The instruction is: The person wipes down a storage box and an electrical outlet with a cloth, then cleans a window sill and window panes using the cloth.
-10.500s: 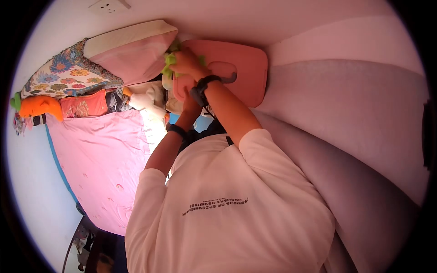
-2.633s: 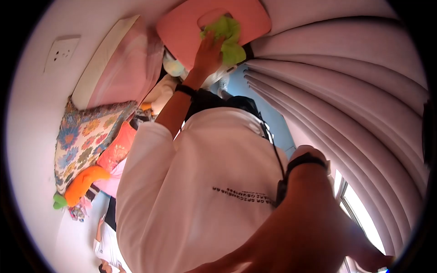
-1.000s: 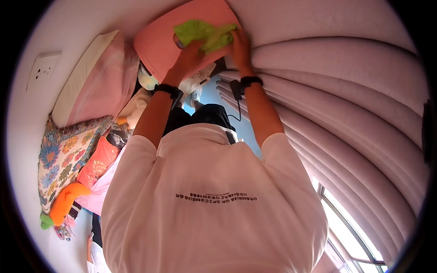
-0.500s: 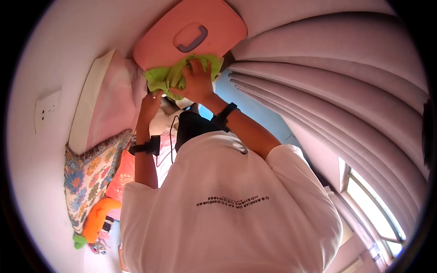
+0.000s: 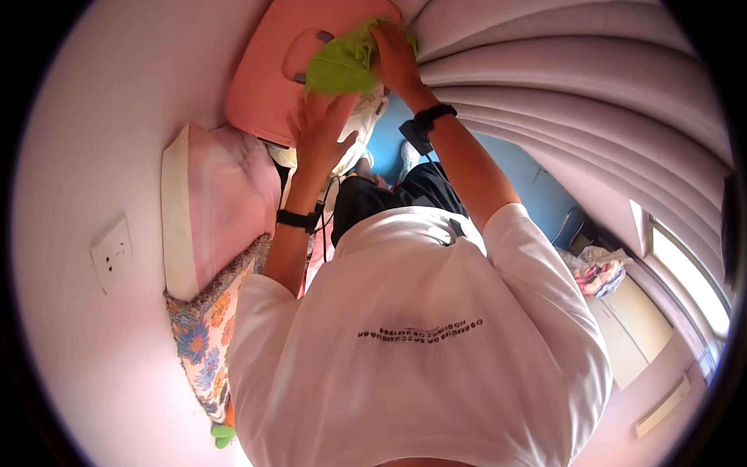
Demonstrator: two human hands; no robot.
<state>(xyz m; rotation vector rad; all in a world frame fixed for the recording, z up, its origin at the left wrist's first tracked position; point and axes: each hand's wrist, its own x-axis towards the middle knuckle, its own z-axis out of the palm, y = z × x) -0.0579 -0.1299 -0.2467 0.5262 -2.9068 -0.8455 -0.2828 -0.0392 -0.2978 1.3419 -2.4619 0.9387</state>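
Note:
A coral-pink box (image 5: 268, 66) with a grey handle (image 5: 325, 36) on its top surface stands at the top of the view. Across its right part lies a crumpled lime-green cloth (image 5: 340, 65), which hides part of the handle. My right hand (image 5: 395, 61) grips the cloth at its right end, near the box's far right corner. Below the cloth, my left hand (image 5: 317, 134) is open, with fingers spread over the near side of the box. Its fingertips come close to the cloth's lower edge; whether they touch it I cannot tell.
Pinkish-mauve curtains (image 5: 560, 93) hang close on the right. A pink cushion (image 5: 226, 202) and a floral fabric (image 5: 210, 335) lie along the left wall, below a wall socket (image 5: 113, 253). Blue floor (image 5: 506, 183) shows between my legs and the curtain.
My right hand has moved up and to the right across the box, taking the green cloth along. My left hand has come right and upward, its fingers now spread. The view has shifted.

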